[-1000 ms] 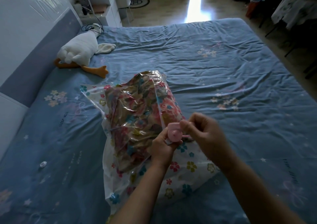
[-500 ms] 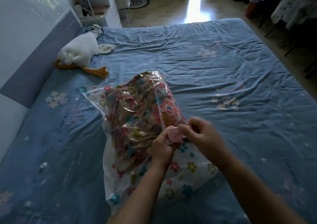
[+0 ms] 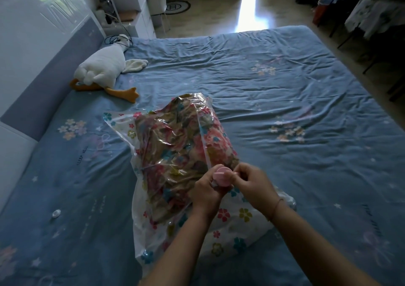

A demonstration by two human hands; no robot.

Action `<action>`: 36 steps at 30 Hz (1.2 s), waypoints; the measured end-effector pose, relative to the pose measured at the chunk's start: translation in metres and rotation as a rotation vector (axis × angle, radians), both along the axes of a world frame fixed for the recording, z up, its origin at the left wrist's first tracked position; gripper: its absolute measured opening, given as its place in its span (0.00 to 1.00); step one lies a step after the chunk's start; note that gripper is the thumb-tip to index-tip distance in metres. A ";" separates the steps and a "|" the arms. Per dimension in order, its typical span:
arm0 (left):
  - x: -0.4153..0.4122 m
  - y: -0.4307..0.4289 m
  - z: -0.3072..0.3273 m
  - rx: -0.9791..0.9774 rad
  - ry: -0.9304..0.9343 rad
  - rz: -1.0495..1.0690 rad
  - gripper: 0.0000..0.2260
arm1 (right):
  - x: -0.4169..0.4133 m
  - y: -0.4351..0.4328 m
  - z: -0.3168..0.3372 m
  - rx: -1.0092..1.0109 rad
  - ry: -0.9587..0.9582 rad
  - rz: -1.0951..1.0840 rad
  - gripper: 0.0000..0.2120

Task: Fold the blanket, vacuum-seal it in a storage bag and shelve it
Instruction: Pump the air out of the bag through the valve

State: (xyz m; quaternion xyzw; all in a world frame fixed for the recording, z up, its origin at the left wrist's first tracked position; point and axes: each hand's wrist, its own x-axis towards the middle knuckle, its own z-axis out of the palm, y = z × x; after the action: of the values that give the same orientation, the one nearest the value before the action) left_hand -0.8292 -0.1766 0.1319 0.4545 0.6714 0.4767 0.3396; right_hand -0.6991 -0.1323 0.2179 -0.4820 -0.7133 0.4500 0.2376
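Fingers (image 3: 240,173) of right hand (image 3: 254,185) pinch pink valve (image 3: 221,175); left hand (image 3: 205,194) grips bag (image 3: 232,226) beneath it. Floral blanket (image 3: 175,152) inside, on rumpled blue bed (image 3: 285,101). Plush goose (image 3: 103,66) by headboard (image 3: 41,75); sunlit floor (image 3: 247,14) beyond.

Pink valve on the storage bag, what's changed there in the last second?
The right hand has closed in on the left hand, and the pink valve they pinch has sunk slightly lower. Both keep their hold. The storage bag, blanket and plush goose lie as before.
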 end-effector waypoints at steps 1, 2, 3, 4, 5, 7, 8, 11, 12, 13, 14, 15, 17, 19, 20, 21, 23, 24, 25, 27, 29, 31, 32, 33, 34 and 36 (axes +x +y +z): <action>0.001 -0.002 0.000 0.006 0.004 -0.007 0.19 | 0.001 0.000 -0.008 -0.021 -0.038 -0.010 0.12; 0.001 -0.002 -0.001 0.015 -0.005 -0.001 0.20 | 0.001 -0.001 -0.006 -0.022 -0.038 -0.012 0.12; 0.000 -0.002 -0.001 0.010 -0.010 0.011 0.22 | 0.002 -0.003 0.005 0.004 -0.007 -0.003 0.12; -0.001 -0.001 -0.001 0.000 -0.011 0.019 0.23 | 0.002 -0.006 0.023 0.037 0.074 0.008 0.12; -0.003 -0.001 -0.001 -0.016 -0.010 0.025 0.22 | 0.003 -0.009 0.042 0.051 0.190 0.023 0.13; -0.005 0.001 0.001 -0.024 -0.021 0.025 0.20 | 0.007 -0.013 0.077 0.035 0.470 0.076 0.15; -0.004 0.001 0.003 -0.020 -0.025 0.016 0.20 | 0.008 -0.013 0.083 0.030 0.572 0.088 0.16; 0.000 0.002 0.003 -0.011 -0.040 0.025 0.18 | 0.007 -0.007 0.063 0.070 0.437 0.055 0.17; 0.000 0.003 0.004 -0.013 -0.043 0.035 0.18 | 0.004 -0.003 0.044 0.065 0.285 0.043 0.17; 0.001 0.003 0.003 -0.009 -0.037 0.030 0.18 | 0.002 0.000 0.026 0.048 0.133 0.030 0.15; 0.001 0.003 0.000 0.002 -0.026 0.012 0.18 | 0.001 0.001 0.009 0.021 0.021 0.014 0.13; 0.001 0.001 -0.002 0.012 -0.018 -0.005 0.18 | 0.001 0.002 -0.001 0.004 -0.035 -0.003 0.12; 0.000 -0.001 -0.003 0.012 -0.018 -0.001 0.21 | 0.003 -0.001 0.007 0.028 -0.009 -0.001 0.13; -0.003 -0.001 -0.001 -0.025 -0.029 0.025 0.21 | 0.005 -0.007 0.040 0.079 0.173 0.040 0.14; -0.004 0.000 -0.001 -0.034 -0.034 0.025 0.20 | 0.006 -0.010 0.059 0.072 0.307 0.067 0.15; -0.004 0.001 -0.001 -0.029 -0.034 0.019 0.19 | 0.008 -0.011 0.072 0.050 0.440 0.095 0.16; -0.002 0.002 0.001 -0.019 -0.028 0.015 0.18 | 0.010 -0.009 0.077 0.012 0.568 0.118 0.15; -0.001 0.002 0.002 -0.013 -0.036 0.021 0.17 | 0.009 -0.007 0.070 0.006 0.520 0.109 0.15; 0.000 0.002 0.002 -0.011 -0.044 0.028 0.15 | 0.006 -0.004 0.055 0.004 0.411 0.084 0.14; 0.001 0.002 -0.001 0.003 -0.040 0.020 0.16 | 0.002 0.001 0.019 -0.018 0.115 0.038 0.12; 0.002 -0.001 -0.004 0.014 -0.028 0.007 0.19 | 0.001 0.003 -0.004 -0.032 -0.071 0.005 0.11; 0.001 -0.002 -0.003 0.008 -0.039 0.024 0.23 | 0.001 -0.001 0.007 0.017 -0.037 0.004 0.11; 0.000 -0.002 -0.003 -0.002 -0.046 0.035 0.23 | 0.002 -0.004 0.025 0.058 0.043 0.017 0.13; -0.001 -0.001 -0.001 -0.016 -0.051 0.044 0.21 | 0.002 -0.007 0.044 0.085 0.153 0.030 0.15; -0.002 0.000 -0.001 -0.027 -0.056 0.042 0.19 | 0.003 -0.011 0.064 0.082 0.283 0.047 0.18; -0.001 0.001 0.000 -0.025 -0.068 0.019 0.18 | 0.007 -0.013 0.089 0.036 0.522 0.064 0.19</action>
State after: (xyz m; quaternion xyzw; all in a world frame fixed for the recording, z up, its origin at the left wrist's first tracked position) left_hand -0.8304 -0.1751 0.1316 0.4271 0.6698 0.4866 0.3635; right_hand -0.6925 -0.1455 0.3071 -0.3224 -0.6505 0.5537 0.4078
